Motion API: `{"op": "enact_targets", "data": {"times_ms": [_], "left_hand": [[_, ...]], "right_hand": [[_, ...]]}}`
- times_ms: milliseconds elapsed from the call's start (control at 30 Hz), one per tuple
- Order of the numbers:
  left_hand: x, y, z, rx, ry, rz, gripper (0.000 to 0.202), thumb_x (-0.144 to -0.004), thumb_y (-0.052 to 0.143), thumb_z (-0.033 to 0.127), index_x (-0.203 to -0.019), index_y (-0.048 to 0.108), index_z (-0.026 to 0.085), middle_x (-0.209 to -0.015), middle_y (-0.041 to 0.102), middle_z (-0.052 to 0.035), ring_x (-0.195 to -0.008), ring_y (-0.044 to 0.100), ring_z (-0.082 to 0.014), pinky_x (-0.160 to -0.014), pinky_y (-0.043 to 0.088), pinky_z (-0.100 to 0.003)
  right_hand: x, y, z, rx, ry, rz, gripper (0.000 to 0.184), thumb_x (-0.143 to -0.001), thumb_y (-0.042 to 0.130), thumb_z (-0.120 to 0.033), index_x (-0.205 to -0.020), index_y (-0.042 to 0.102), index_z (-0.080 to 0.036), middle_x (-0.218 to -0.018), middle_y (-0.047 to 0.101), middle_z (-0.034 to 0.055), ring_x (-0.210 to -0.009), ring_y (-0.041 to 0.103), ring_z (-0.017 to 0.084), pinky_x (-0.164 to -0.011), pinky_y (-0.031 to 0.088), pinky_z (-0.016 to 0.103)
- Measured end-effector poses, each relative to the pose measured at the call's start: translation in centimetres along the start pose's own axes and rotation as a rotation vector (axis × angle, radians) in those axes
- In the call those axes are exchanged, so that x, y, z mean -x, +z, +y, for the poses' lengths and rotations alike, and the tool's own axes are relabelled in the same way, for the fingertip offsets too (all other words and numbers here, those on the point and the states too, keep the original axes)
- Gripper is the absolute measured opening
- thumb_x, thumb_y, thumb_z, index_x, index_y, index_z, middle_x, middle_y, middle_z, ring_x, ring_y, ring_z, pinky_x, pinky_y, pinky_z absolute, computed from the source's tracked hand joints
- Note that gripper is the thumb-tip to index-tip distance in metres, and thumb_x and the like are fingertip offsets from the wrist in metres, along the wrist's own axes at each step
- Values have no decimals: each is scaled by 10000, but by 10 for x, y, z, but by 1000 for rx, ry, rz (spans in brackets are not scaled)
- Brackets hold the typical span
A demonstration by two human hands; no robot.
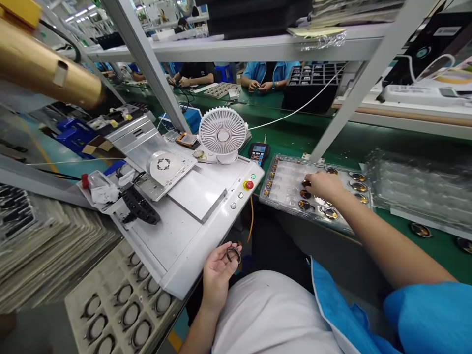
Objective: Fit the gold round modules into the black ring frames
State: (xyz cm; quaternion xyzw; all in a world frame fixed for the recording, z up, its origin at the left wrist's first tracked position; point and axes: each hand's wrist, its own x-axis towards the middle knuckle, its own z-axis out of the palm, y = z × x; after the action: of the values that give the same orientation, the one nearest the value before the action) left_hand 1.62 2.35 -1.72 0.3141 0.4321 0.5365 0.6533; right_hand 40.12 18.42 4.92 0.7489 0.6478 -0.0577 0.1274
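My left hand [217, 269], palm up near my lap, has its fingers curled round a thin black ring [233, 254], which looks like a watch case. A small orange-brown piece shows by its fingertips; what it belongs to I cannot make out. Over a clear plastic tray [287, 168] my right hand [323, 186] is closed, its fingertips pinching a dark round part [306, 183] with amber film. More such round parts [331, 213] lie in the tray's pockets, round my right hand.
A white machine [177, 236] with a metal fixture [162, 164] and red button [249, 185] stands left. On it is a small white fan [223, 132]. A tray of ring cases [110, 290] sits lower left. Further clear trays [424, 187] lie right. A frame post [339, 110] rises behind. Co-workers sit opposite.
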Motion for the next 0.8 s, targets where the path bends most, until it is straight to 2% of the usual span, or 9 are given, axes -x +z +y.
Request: {"op": "enact_targets", "data": {"times_ms": [167,333,467,533,600,700,800], "left_hand": [[1,2,0,-4,16,-42,425,-763,901,269,-1156,756,197,-1152,785,-126,-1124,745,-271,-1028,566,-426],[3,0,3,-6,21,-41,421,-761,903,276,-1149,755,207,-1144,789,-111,-1108,749,-260,-1028,563,-417],[5,-2,4,8,19,-50,416,-771,897,274,-1154,750,210,-1151,785,-111,-1119,747,-272,-1042,559,-446],[6,-1,5,10,13,-48,409,-773,896,274,-1149,750,208,-1147,784,-110,-1114,748,-269,-1041,559,-442],[5,4,8,11,-1,-67,416,-765,902,276,-1147,751,208,-1148,781,-110,-1101,752,-268,-1032,563,-433],[0,15,15,16,-33,-175,506,-726,930,285,-1191,739,229,-1288,732,-124,-1064,762,-269,-984,580,-412],[-5,22,22,17,-58,-300,667,-670,965,295,-1282,701,267,-1507,590,-141,-1036,771,-271,-916,595,-381]], "right_hand": [[-2,8,5,86,-73,-35,336,-934,558,-209,-1181,774,-134,-1116,739,218,-1030,703,352,-789,501,380],[-4,15,12,84,-80,18,363,-949,525,-268,-1182,777,-150,-1096,751,203,-1009,702,357,-782,503,396],[1,20,13,27,-12,105,411,-972,446,-241,-1232,744,-130,-1111,754,193,-1013,705,347,-767,523,380],[8,22,3,-130,-4,166,435,-962,454,-235,-1297,708,-123,-1102,759,173,-956,717,318,-768,541,366],[20,24,-18,-433,-119,232,432,-944,495,-247,-1301,705,-125,-1069,755,151,-874,720,286,-772,562,362],[48,25,-65,-913,-499,220,387,-957,532,-278,-1270,724,-156,-998,708,109,-705,699,211,-711,584,350],[78,20,-113,-1129,-823,138,337,-1000,545,-271,-1274,728,-203,-905,649,57,-629,666,156,-646,574,308]]}}
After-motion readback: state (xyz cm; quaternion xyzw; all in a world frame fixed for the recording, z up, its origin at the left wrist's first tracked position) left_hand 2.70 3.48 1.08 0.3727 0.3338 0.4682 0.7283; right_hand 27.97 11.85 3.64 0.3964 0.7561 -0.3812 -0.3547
